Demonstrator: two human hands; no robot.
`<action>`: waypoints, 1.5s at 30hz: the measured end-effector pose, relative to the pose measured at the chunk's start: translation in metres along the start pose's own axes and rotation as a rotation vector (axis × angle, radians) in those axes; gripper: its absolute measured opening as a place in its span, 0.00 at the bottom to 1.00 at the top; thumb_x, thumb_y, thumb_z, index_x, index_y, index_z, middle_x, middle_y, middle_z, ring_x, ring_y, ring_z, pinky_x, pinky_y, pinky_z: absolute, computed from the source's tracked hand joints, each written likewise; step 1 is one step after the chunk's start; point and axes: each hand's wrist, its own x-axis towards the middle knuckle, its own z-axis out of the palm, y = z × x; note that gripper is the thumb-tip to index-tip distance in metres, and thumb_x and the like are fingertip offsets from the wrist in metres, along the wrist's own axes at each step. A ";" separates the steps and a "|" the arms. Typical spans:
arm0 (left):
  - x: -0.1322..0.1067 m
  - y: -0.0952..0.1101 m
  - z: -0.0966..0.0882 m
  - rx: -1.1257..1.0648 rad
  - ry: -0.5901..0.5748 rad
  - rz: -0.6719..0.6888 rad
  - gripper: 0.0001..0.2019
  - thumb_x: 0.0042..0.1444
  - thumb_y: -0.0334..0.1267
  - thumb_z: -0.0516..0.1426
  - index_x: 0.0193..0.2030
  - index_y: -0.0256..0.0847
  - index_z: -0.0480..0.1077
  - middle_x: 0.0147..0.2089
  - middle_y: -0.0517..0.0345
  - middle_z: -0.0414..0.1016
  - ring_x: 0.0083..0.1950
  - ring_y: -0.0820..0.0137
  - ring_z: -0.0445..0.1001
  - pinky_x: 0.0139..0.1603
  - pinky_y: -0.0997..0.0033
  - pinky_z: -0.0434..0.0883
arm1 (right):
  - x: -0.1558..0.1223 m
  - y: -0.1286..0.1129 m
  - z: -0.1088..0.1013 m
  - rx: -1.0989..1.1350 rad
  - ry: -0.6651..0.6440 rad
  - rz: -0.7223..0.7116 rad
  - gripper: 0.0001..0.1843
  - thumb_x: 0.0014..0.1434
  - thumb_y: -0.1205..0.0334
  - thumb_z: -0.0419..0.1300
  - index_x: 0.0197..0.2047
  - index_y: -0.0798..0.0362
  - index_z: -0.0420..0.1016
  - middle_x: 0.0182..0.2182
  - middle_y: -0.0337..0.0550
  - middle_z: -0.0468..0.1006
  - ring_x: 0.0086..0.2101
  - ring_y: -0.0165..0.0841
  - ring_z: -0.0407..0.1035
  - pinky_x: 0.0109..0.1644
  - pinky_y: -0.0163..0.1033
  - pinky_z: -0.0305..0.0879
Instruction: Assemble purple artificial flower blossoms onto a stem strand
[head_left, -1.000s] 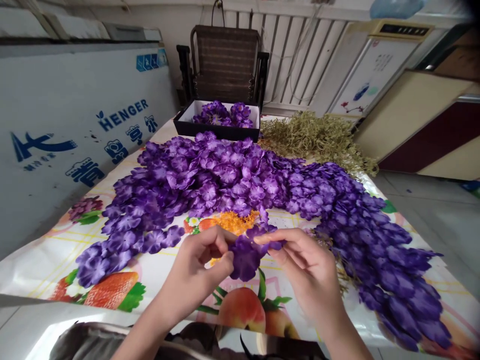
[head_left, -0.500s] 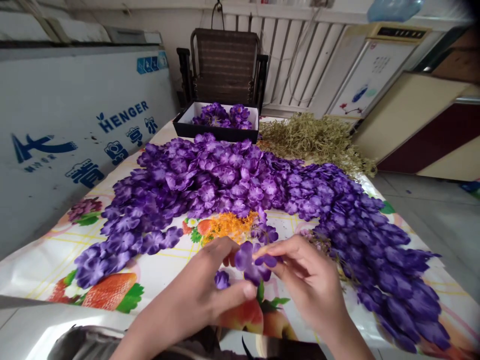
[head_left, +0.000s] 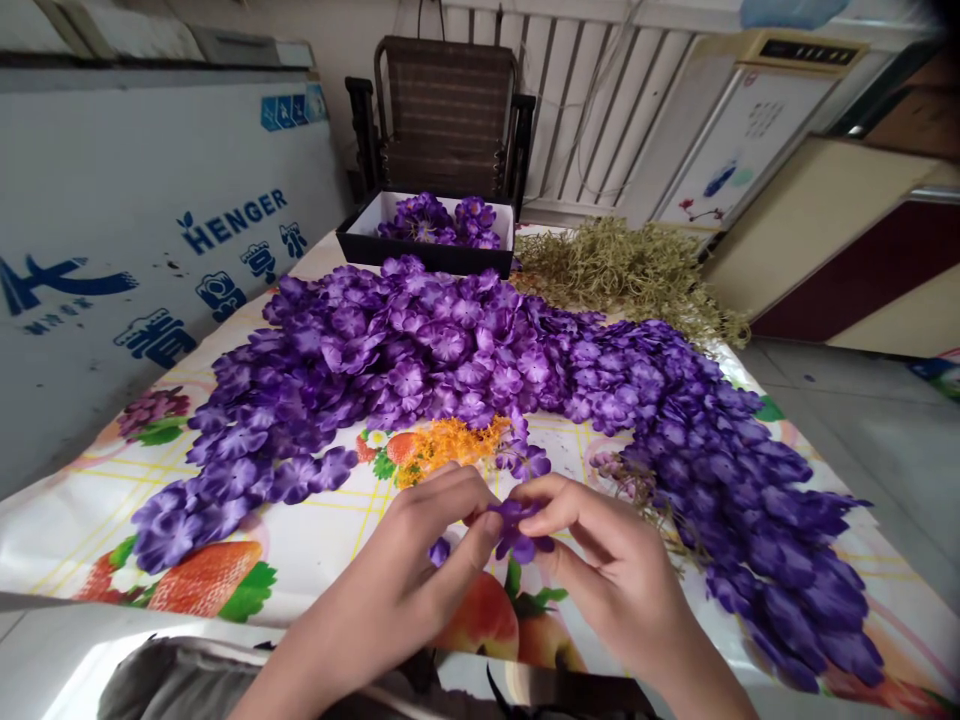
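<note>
Between my two hands, just above the near part of the table, is a purple artificial flower (head_left: 517,530). My right hand (head_left: 611,550) pinches its petals between thumb and fingers. My left hand (head_left: 427,550) has thumb and fingers closed at the flower's left side; its fingertips are partly hidden. A small purple blossom (head_left: 439,551) shows behind the left hand. Just beyond my fingers lie a bunch of tiny orange flowers (head_left: 450,447) and a few loose purple petals (head_left: 523,461). A large heap of purple petal flowers (head_left: 442,345) arcs across the table.
A black box (head_left: 420,252) with a white inside holds purple flowers at the far edge. Right of it lies a pile of dry greenish stems (head_left: 637,275). The tablecloth (head_left: 322,540) has a fruit print. Beyond stand a chair (head_left: 448,120) and, on the left, a white freezer (head_left: 150,180).
My left thumb has risen and closed with the fingers onto the flower. The flower has tilted and turned between my hands. The view has shifted slightly.
</note>
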 end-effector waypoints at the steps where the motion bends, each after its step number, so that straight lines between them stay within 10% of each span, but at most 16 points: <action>1: 0.001 0.000 0.000 -0.011 0.000 0.002 0.11 0.67 0.35 0.47 0.34 0.40 0.66 0.32 0.63 0.66 0.34 0.76 0.66 0.37 0.76 0.63 | 0.000 0.000 0.000 0.002 0.000 0.010 0.15 0.57 0.78 0.57 0.35 0.45 0.70 0.42 0.32 0.75 0.45 0.29 0.71 0.48 0.34 0.67; 25: 0.013 0.001 0.010 0.219 -0.122 0.265 0.11 0.64 0.30 0.46 0.32 0.38 0.64 0.33 0.57 0.67 0.36 0.68 0.63 0.39 0.63 0.59 | -0.005 -0.009 -0.012 0.034 -0.030 0.301 0.08 0.57 0.71 0.57 0.35 0.48 0.64 0.32 0.35 0.69 0.35 0.30 0.66 0.39 0.35 0.64; 35: 0.016 -0.001 0.022 -0.277 0.064 0.099 0.05 0.64 0.31 0.51 0.40 0.40 0.68 0.38 0.60 0.71 0.40 0.73 0.70 0.43 0.74 0.66 | -0.009 -0.001 -0.017 -0.053 0.097 -0.116 0.11 0.59 0.76 0.57 0.33 0.48 0.67 0.35 0.37 0.72 0.36 0.30 0.70 0.38 0.36 0.65; 45: 0.020 -0.003 0.027 -0.522 0.076 -0.018 0.07 0.61 0.31 0.56 0.37 0.43 0.76 0.35 0.63 0.76 0.36 0.75 0.72 0.38 0.78 0.68 | -0.012 0.001 -0.017 -0.344 0.150 -0.226 0.15 0.58 0.80 0.54 0.35 0.47 0.64 0.38 0.37 0.71 0.39 0.29 0.70 0.40 0.33 0.65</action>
